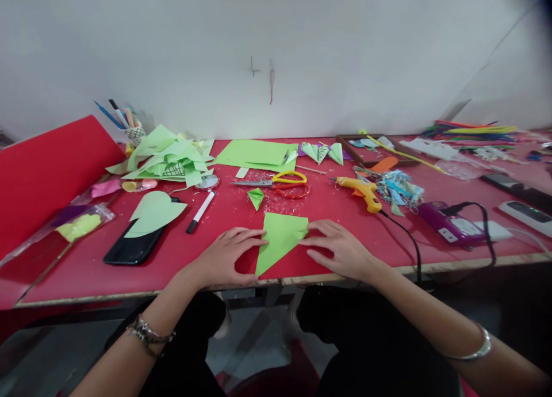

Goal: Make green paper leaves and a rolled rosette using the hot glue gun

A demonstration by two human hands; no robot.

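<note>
A green sheet of paper (280, 241), tapering toward its lower left corner, lies on the red tabletop (233, 213) near the front edge. The fingertips of my left hand (230, 254) rest at its left side and lower corner, thumb and fingers spread. At the right side, my right hand (338, 248) has its thumb and fingers closed on the sheet's edge, where the paper is creased. Just beyond the sheet sits a small folded green piece (256, 198). Scissors (276, 181) with yellow and red handles lie behind that.
A yellow glue gun (357, 191) lies at right, its cord hanging over the edge near a purple power block (448, 223). To the left are a marker (200, 212), a black phone (135, 246) under a heart-shaped paper (156, 213), and piled green scraps (172, 158).
</note>
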